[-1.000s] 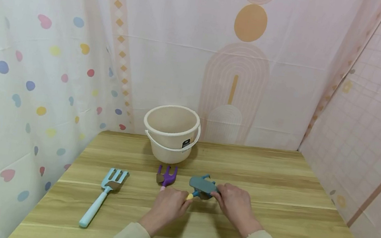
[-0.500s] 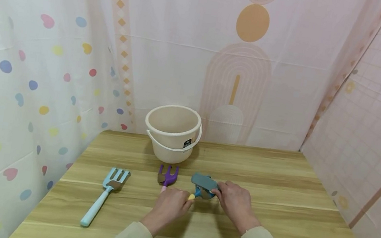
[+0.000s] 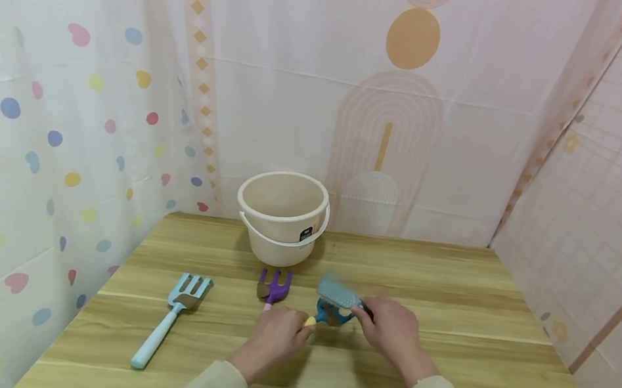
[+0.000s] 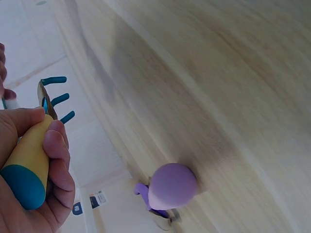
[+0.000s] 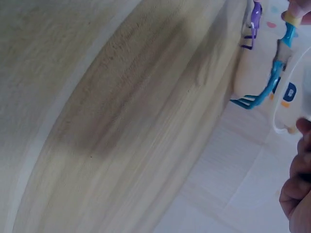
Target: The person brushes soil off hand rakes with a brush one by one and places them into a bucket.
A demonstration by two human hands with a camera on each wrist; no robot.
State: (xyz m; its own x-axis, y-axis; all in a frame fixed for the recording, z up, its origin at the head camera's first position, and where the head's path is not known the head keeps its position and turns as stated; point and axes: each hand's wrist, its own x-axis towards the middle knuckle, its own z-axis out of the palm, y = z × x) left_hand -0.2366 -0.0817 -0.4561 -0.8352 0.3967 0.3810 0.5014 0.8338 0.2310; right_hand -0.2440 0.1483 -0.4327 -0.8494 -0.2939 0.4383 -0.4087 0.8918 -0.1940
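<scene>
My left hand (image 3: 276, 335) grips the yellow handle (image 4: 31, 145) of a small blue hand fork, its fingers curled round it in the left wrist view. The fork's blue head (image 3: 332, 315) has curved tines and a brown patch, and is held above the table. My right hand (image 3: 394, 335) holds a blue-grey brush (image 3: 339, 293) just over that head; the brush is a little blurred. Whether it touches the fork I cannot tell. Only part of the right hand's curled fingers (image 5: 296, 194) shows at the right wrist view's edge.
A purple fork (image 3: 277, 290) with a pink handle lies beyond my left hand, a brown patch on it. Farther left lies a light-blue fork (image 3: 168, 320), also brown-marked. A cream bucket (image 3: 277, 249) with a handle stands at the back, before a patterned curtain (image 3: 279, 83).
My right hand has shifted slightly right, and the brush has turned so that its textured face shows more. My left hand keeps its grip on the blue fork, almost still.
</scene>
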